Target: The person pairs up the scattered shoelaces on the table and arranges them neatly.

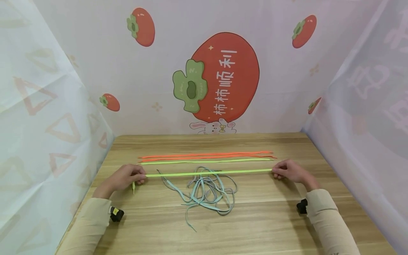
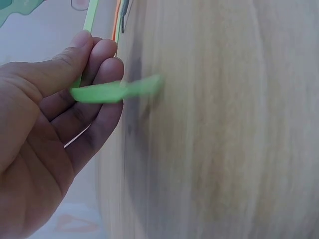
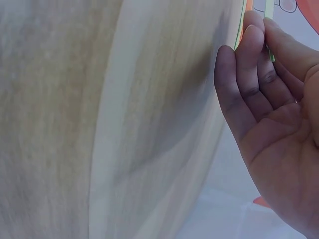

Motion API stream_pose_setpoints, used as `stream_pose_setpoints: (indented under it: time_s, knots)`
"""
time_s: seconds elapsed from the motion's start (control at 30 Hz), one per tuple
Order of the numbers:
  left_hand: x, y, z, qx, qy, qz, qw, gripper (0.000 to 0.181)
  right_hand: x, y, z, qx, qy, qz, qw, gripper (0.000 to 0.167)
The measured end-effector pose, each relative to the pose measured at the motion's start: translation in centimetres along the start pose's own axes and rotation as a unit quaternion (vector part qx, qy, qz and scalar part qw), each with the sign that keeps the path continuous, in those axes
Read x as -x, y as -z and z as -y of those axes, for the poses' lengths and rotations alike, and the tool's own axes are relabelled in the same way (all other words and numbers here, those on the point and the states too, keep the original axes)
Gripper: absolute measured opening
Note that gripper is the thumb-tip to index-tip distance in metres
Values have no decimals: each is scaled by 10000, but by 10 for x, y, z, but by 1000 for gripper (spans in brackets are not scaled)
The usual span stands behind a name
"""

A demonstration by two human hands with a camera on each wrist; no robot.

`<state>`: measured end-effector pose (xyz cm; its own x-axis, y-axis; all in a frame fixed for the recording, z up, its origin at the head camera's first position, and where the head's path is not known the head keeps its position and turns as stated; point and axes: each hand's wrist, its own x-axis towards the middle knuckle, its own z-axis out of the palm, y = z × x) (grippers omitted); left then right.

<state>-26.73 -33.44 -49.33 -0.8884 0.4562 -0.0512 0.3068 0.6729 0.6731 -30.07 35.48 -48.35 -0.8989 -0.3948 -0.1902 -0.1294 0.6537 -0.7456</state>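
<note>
A yellow-green shoelace [image 1: 208, 173] is stretched taut from side to side between my two hands, above the wooden table. My left hand [image 1: 129, 177] pinches it near one end between thumb and index finger. A short loose tail [image 2: 99, 93] of the lace dangles across those fingers in the left wrist view. At the other end, my right hand [image 1: 290, 170] pinches the lace, with just a small tip [image 3: 271, 54] poking past the thumb. Below the stretched lace lies a loose tangle of pale blue and grey shoelaces [image 1: 204, 193].
Behind the held lace, two orange shoelaces [image 1: 207, 155] and another yellow-green shoelace [image 1: 204, 162] lie straight and side by side on the wooden table [image 1: 159, 230]. Fabric walls [image 1: 271, 88] printed with persimmons enclose the back and both sides.
</note>
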Motion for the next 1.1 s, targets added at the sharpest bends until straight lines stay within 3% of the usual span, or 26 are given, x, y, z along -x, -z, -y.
stream_pose_setpoints:
  time_s: [0.33,0.53,0.77,1.1]
  knots:
    - [7,9,15,-6,62,-52,10000,14,1,6,0,208,-102,-280,9993,23]
    - [11,14,22,196,146,-105,9996,13,1,9,-3,600,-156,-529,9967,23]
    - [12,20,27,449,194,-122,9987,14,0,11,-8,664,-208,-660,9954,21]
    - [8,27,31,-7,583,-275,9979,15,-6,16,-6,763,-253,-713,9942,21]
